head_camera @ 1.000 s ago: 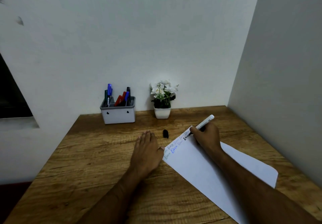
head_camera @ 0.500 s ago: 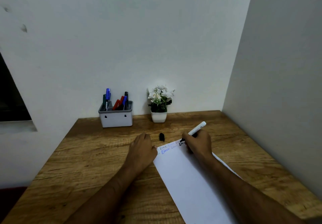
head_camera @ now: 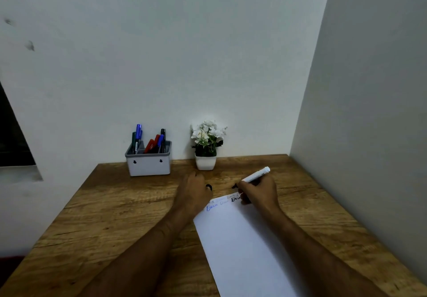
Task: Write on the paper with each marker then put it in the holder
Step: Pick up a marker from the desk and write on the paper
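- Filling the lower half of the frame, a wooden desk [head_camera: 97,222] runs back to a white wall at the top and meets a grey side wall on the right.
- Lying on the desk from centre toward the lower right edge of the frame is a white sheet of paper [head_camera: 242,250], set at a slant; short words in blue, faint orange and black sit along its upper end.
- Reaching in from the bottom centre, the left hand [head_camera: 193,195] rests palm down, its heel overlapping the paper's upper left corner, fingers curled over a small black marker cap [head_camera: 209,187] on the desk; whether it grips the cap I cannot tell.
- Coming in from the lower right, the right hand [head_camera: 258,191] is closed around a white marker [head_camera: 256,176], its black tip pointing left and lifted just above the desk, past the paper's top edge, the blunt end angled up to the right.
- Standing against the back wall, left of centre, is a grey pen holder [head_camera: 147,165] with blue, red, green and black markers upright or leaning inside.
- Just right of the holder, a white-flowered plant in a small white pot [head_camera: 205,161] stands by the wall.
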`<control>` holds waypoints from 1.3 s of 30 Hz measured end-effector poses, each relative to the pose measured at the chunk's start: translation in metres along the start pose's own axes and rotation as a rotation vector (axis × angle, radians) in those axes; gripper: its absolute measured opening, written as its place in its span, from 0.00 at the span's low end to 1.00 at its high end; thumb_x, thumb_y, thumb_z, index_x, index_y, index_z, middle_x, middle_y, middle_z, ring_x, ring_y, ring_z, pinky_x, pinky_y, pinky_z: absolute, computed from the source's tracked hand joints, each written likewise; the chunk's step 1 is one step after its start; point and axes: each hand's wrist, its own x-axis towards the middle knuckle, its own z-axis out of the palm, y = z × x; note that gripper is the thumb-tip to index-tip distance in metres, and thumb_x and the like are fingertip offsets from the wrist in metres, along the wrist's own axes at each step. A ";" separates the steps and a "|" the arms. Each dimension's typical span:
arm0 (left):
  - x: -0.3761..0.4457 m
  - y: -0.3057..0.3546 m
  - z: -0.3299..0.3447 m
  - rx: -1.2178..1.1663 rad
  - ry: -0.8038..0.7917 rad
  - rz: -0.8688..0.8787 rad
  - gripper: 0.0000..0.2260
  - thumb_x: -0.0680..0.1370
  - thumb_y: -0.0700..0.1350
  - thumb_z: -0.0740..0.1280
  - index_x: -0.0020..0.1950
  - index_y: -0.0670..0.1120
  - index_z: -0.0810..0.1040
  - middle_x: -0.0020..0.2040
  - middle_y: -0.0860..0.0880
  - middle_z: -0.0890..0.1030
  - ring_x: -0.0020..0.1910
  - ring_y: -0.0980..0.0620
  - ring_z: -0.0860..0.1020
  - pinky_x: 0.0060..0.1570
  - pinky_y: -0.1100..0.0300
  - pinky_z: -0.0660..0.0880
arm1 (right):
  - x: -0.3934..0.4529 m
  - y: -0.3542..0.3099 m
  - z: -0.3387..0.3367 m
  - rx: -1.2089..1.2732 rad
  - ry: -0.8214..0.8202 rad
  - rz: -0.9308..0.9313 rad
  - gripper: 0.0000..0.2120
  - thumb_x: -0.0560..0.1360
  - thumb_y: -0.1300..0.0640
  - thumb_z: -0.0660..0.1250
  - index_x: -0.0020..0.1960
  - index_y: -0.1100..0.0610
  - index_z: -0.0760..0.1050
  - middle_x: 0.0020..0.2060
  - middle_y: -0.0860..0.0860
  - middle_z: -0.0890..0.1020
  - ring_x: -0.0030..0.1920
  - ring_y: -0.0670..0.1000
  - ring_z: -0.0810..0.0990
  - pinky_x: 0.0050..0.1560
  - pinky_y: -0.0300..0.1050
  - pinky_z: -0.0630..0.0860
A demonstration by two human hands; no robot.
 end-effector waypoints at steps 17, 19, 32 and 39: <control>0.020 0.018 0.001 -0.360 0.071 -0.252 0.02 0.71 0.44 0.77 0.39 0.46 0.86 0.36 0.51 0.84 0.37 0.56 0.81 0.40 0.62 0.78 | -0.010 -0.015 -0.008 0.246 -0.042 -0.103 0.03 0.74 0.66 0.73 0.43 0.65 0.86 0.35 0.64 0.85 0.29 0.55 0.79 0.30 0.49 0.80; 0.020 0.019 -0.005 -0.642 0.065 -0.409 0.05 0.71 0.44 0.77 0.42 0.42 0.86 0.36 0.48 0.85 0.33 0.56 0.82 0.36 0.64 0.79 | -0.012 -0.015 -0.008 0.251 -0.039 -0.135 0.03 0.74 0.66 0.74 0.43 0.67 0.84 0.35 0.64 0.85 0.29 0.55 0.80 0.29 0.49 0.80; 0.004 0.035 -0.015 -1.134 -0.009 -0.598 0.07 0.73 0.37 0.75 0.47 0.34 0.83 0.40 0.39 0.85 0.25 0.55 0.80 0.27 0.65 0.76 | -0.019 -0.013 -0.001 0.227 -0.102 -0.205 0.04 0.75 0.68 0.73 0.42 0.68 0.83 0.32 0.63 0.84 0.26 0.55 0.79 0.27 0.46 0.77; 0.000 0.045 -0.016 -1.110 0.029 -0.586 0.03 0.74 0.35 0.74 0.40 0.39 0.82 0.40 0.40 0.84 0.27 0.52 0.80 0.27 0.65 0.76 | -0.016 -0.013 0.001 0.298 -0.131 -0.187 0.09 0.76 0.71 0.69 0.38 0.75 0.76 0.31 0.71 0.79 0.29 0.58 0.78 0.30 0.49 0.78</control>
